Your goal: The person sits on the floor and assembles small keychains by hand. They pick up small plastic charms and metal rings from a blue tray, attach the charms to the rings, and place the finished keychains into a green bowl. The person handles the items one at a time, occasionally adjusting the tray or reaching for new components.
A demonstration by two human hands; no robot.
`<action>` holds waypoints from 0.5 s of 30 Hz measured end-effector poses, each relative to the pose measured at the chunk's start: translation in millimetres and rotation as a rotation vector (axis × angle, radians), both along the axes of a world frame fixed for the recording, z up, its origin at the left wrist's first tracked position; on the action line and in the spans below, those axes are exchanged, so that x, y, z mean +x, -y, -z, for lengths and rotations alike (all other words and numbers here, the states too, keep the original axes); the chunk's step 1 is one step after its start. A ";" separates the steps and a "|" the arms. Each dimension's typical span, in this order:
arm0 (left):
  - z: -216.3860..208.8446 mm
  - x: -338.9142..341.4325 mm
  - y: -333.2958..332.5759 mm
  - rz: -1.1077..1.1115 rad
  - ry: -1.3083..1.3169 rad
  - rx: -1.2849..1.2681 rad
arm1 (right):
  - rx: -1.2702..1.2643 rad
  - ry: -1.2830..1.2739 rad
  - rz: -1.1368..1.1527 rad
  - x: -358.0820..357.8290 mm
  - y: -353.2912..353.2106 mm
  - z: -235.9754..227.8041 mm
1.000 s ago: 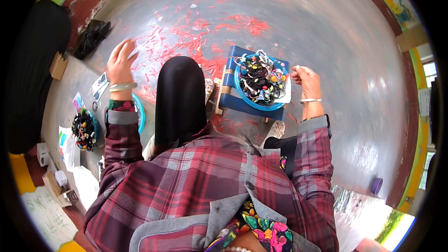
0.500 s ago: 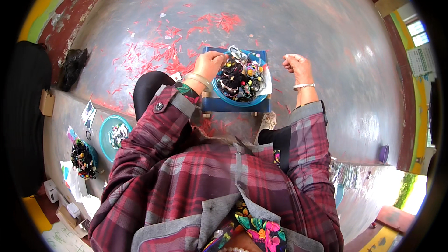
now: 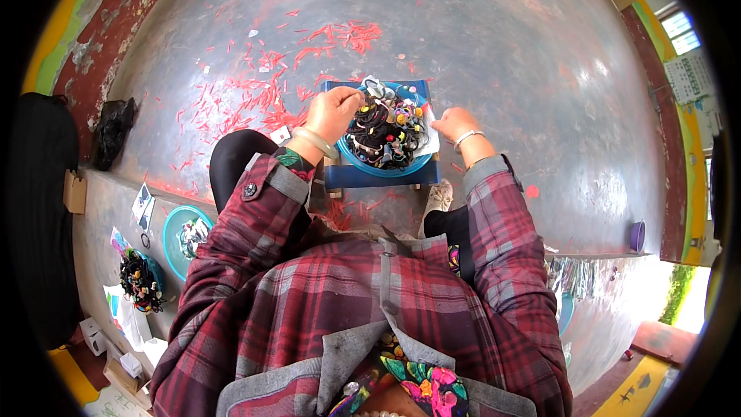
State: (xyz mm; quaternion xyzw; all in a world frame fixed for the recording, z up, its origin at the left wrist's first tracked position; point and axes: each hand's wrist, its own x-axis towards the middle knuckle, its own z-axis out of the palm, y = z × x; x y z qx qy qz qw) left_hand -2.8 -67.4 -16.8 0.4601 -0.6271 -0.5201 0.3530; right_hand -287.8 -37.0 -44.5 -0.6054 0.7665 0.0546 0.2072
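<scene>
A blue basin (image 3: 359, 165) sits on a low stool with a blue seat (image 3: 363, 178), heaped with black hair ties (image 3: 374, 125) carrying colourful beads and charms. At the heap's upper left edge is my left hand (image 3: 333, 113), its fingers closed in a pinch; what they hold is too small to make out. My right hand (image 3: 457, 125) is just right of the basin, by a white sheet (image 3: 431, 137) tucked along the rim. Its fingers are drawn together too, and anything in them is hidden. Each wrist has a bracelet.
Red scraps (image 3: 255, 93) litter the floor left of and beyond the stool. On my left are a teal basin (image 3: 171, 243) with pale items, a second heap of beaded hair ties (image 3: 139, 282), and a black bag (image 3: 116, 133). A purple container (image 3: 637, 236) stands far right.
My right hand has come left and slightly down, from well clear of the basin to beside its right edge. The left hand keeps its pinch at the heap. The whole view has shifted a little.
</scene>
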 end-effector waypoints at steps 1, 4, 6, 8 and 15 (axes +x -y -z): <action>0.8 -0.1 -0.2 -0.001 0.014 -0.004 | -0.004 -0.033 -0.003 3.4 -1.8 3.1; 8.2 -1.4 -0.3 -0.068 -0.017 -0.078 | -0.007 -0.074 -0.001 11.1 -3.0 1.8; 7.5 -3.1 -1.0 -0.054 -0.036 -0.079 | -0.007 -0.080 0.000 10.6 -3.6 2.8; 6.4 -3.7 -1.9 -0.044 -0.043 -0.083 | -0.015 -0.082 -0.005 11.2 -3.8 4.8; -0.7 -2.3 -4.1 -0.037 0.001 -0.115 | -0.016 -0.078 0.005 14.4 -1.5 5.3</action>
